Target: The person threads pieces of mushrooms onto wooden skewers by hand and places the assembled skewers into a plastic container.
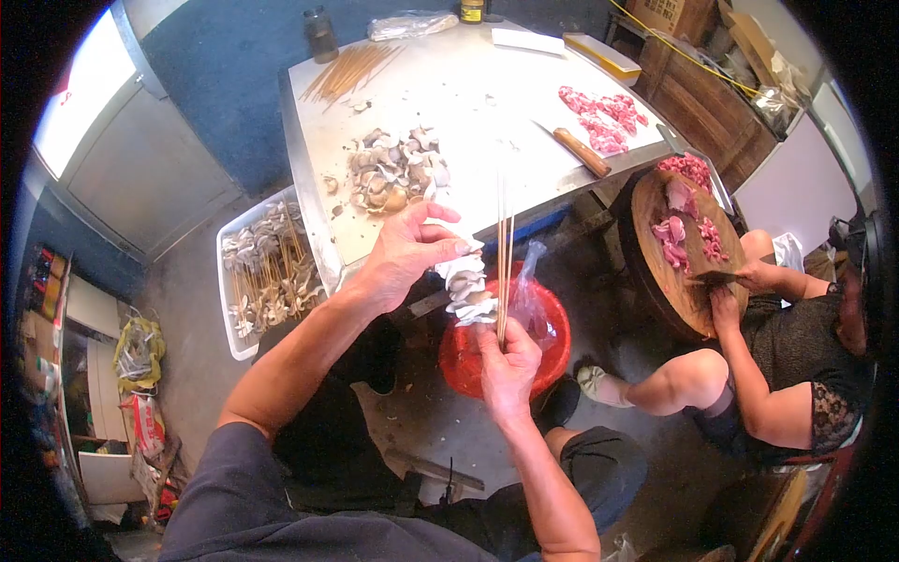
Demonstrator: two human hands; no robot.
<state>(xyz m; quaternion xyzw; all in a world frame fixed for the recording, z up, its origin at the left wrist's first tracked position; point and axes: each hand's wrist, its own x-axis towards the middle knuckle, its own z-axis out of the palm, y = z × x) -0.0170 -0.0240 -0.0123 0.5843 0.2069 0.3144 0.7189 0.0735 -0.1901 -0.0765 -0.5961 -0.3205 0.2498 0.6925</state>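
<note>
My right hand (510, 367) is closed around several thin bamboo skewers (505, 281) that point up over the table's near edge. One skewer beside them carries a stack of pale mushroom pieces (467, 292), its lower end at my right fingers. At the top of that stack, my left hand (405, 255) pinches a mushroom piece between thumb and forefinger, its other fingers loosely curled. A pile of loose grey-brown mushrooms (398, 173) lies on the white table (468, 103) just beyond my left hand.
Finished mushroom skewers fill a white tub (228, 309) at left. Loose skewers (348, 73), a wooden-handled knife (582, 152) and red meat (604, 117) lie on the table. Below is a red basin (456, 361). At right another person cuts meat on a round chopping block (646, 253).
</note>
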